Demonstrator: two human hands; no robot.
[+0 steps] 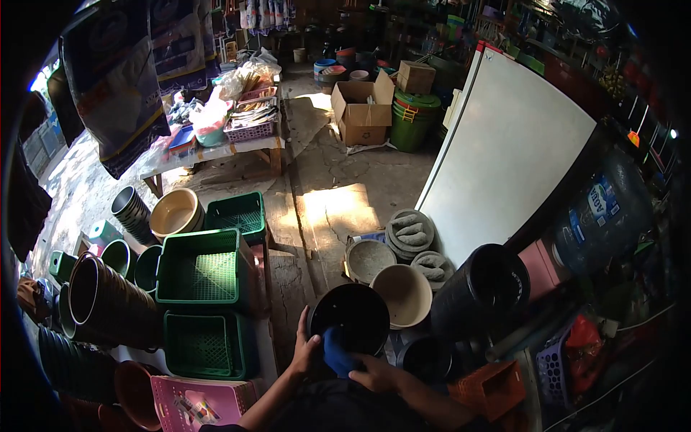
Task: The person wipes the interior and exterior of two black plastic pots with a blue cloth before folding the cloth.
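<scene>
A round black pot (363, 306) is tilted in front of me, its dark inside facing up; a few small bright spots, perhaps holes, show in its bottom. My left hand (305, 351) grips the pot's left side, fingers along the outside and thumb near the rim. In my right hand (376, 374) is a bunched blue cloth (337, 351), pressed against the near inner side of the pot. Beyond the pot stands a beige tub (403, 291), close to its right rim.
Green crates (198, 299), a pink basket (205, 399) and stacked pots (108, 291) crowd the left. Grey stone mortars (410, 230) sit ahead. To the right are a black bucket (497, 277), a leaning white panel (504, 144), a water bottle (601, 212) and an orange basket (493, 389).
</scene>
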